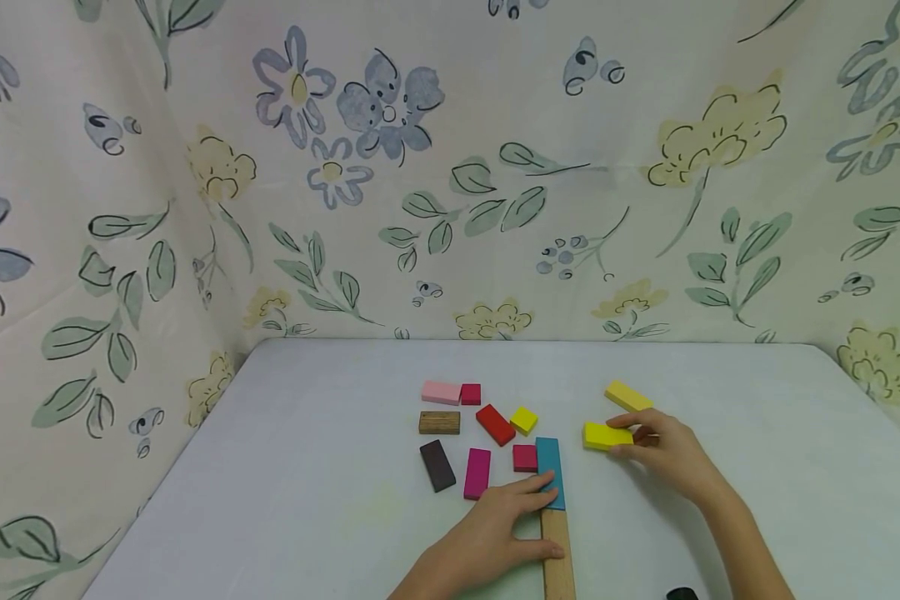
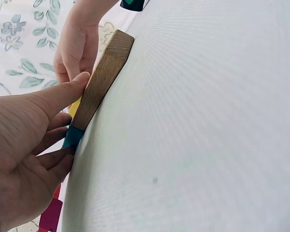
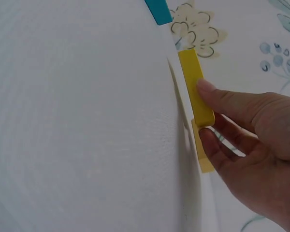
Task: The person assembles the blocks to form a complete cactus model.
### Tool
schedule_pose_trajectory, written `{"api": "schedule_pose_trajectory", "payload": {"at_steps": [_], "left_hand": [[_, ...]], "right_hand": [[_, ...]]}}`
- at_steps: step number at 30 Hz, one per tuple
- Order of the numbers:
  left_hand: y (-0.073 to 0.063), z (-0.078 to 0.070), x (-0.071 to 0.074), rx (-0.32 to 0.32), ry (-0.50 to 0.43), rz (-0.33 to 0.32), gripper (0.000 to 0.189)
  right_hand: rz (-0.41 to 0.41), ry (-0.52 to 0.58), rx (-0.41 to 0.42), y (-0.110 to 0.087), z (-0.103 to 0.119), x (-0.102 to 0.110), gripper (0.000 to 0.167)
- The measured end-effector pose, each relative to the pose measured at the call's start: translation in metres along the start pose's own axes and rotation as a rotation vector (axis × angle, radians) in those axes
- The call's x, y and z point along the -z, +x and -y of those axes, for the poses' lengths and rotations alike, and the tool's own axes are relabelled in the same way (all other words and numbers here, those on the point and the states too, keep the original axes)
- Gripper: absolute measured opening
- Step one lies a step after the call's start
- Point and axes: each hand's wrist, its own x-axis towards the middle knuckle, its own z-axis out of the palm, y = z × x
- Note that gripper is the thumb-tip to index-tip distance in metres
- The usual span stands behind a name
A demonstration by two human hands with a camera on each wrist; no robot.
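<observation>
My right hand (image 1: 667, 454) pinches a bright yellow block (image 1: 606, 436), thumb on one side and fingers on the other. A duller yellow block (image 1: 628, 396) lies just behind it on the table. My left hand (image 1: 498, 529) touches two blocks laid end to end: its fingertips rest on a blue block (image 1: 549, 458), and its thumb presses a long bare-wood block (image 1: 558, 571). In the left wrist view the thumb lies along the wooden block (image 2: 101, 79). A crimson block (image 1: 524, 457) stands against the blue block's left side.
Left of the blue block lie a small yellow block (image 1: 524, 420), a red block (image 1: 495, 425), a magenta block (image 1: 477, 474), a black block (image 1: 438, 466), a brown block (image 1: 439, 422), a pink block (image 1: 441, 392) and a red cube (image 1: 470, 394). A dark object (image 1: 682, 593) shows at the front edge.
</observation>
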Motion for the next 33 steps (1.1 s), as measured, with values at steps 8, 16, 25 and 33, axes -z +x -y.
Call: {"api": "schedule_pose_trajectory", "payload": {"at_steps": [8, 16, 25, 33], "left_hand": [[0.001, 0.0, 0.0, 0.017, -0.011, 0.01, 0.065], [0.001, 0.002, 0.0, 0.001, -0.003, 0.007, 0.066], [0.002, 0.001, 0.0, 0.015, -0.005, 0.01, 0.066], [0.002, 0.002, -0.001, 0.002, -0.01, 0.005, 0.066]], "right_hand": [[0.015, 0.011, 0.026, 0.002, 0.006, -0.006, 0.03], [0.039, 0.004, 0.024, 0.004, 0.014, -0.011, 0.029], [0.067, 0.027, 0.044, 0.003, 0.019, -0.015, 0.028], [0.099, 0.051, 0.021, 0.003, 0.022, -0.015, 0.03]]}}
